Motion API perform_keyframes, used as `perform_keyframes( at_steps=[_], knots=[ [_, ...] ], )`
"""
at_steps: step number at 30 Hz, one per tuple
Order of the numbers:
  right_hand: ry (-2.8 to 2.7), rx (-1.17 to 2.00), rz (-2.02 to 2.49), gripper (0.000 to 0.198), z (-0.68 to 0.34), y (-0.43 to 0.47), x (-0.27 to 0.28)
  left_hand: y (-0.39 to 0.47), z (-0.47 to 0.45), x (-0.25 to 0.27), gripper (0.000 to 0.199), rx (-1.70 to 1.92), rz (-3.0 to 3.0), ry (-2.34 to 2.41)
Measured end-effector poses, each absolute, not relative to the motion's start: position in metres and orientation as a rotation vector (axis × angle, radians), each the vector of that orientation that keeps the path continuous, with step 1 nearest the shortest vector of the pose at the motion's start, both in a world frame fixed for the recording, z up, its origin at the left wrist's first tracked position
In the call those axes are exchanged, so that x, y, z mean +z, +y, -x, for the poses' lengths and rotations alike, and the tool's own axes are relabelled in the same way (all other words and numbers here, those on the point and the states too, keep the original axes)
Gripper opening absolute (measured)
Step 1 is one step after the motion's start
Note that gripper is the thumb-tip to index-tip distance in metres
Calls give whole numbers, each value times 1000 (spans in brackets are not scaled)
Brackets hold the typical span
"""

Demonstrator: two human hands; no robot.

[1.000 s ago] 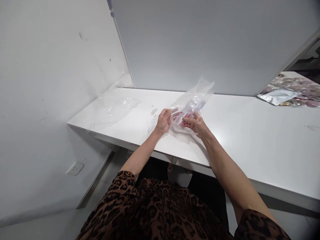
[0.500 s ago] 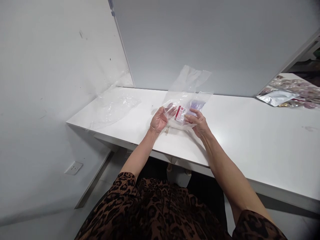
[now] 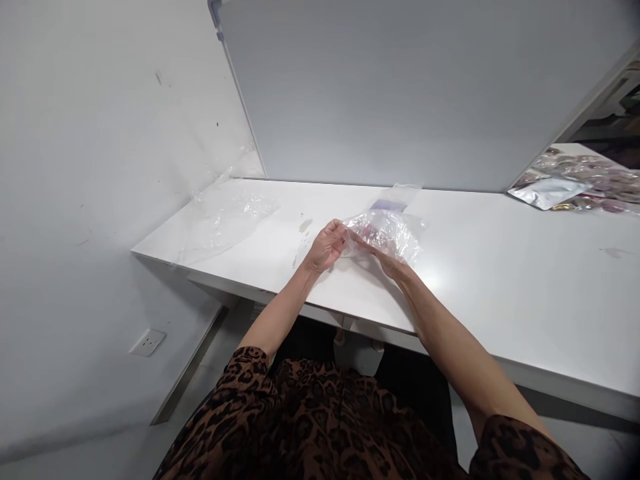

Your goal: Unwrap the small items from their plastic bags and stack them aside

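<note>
White table [image 3: 500, 280], long, against wall. Clear plastic bag [image 3: 387, 227] low on tabletop, pinkish contents inside. Left hand [image 3: 327, 245] pinched on bag's near edge; right hand [image 3: 387, 261] slid under film, grip unclear. Best kept flat, edges aligned.

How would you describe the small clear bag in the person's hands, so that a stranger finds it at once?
Start at the long white table against the grey wall. Near its middle, the left hand and right hand meet on a small crumpled clear bag. Unlike the flat clear plastic sheet at the left end, it shows pink and purple contents inside.
</note>
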State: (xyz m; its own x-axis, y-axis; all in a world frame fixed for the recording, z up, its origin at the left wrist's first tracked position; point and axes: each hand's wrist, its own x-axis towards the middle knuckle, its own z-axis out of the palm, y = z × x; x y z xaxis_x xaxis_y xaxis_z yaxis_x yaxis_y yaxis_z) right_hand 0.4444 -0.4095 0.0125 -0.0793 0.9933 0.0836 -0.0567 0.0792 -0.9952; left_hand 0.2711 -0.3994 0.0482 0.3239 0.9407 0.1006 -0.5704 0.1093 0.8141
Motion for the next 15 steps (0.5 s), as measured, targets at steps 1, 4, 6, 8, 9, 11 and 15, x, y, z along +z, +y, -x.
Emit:
perform_keyframes(
  at_steps=[1, 4, 6, 8, 9, 11, 15],
  knots=[
    [-1246, 1239, 1068, 54, -444, -408, 11, -403, -273, 51, 26, 1152, -923, 512],
    [-1146, 1289, 991, 58, -446, -406, 13, -410, -277, 66, 27, 1149, -958, 546],
    [-1110, 1345, 926, 56, -448, -406, 17, -413, -276, 76, 28, 1170, -956, 563],
    [-1094, 1402, 893, 53, -449, -407, 21, -414, -275, 83, 30, 1171, -972, 549],
    [-1096, 1416, 886, 51, -449, -408, 21, -416, -276, 85, 32, 1157, -993, 541],
    [-1132, 1409, 874, 46, -447, -408, 19, -420, -279, 85, 34, 1091, -1061, 530],
    [-1113, 1331, 877, 38, -442, -407, 13, -433, -288, 84, 38, 1000, -1204, 516]
  ],
)
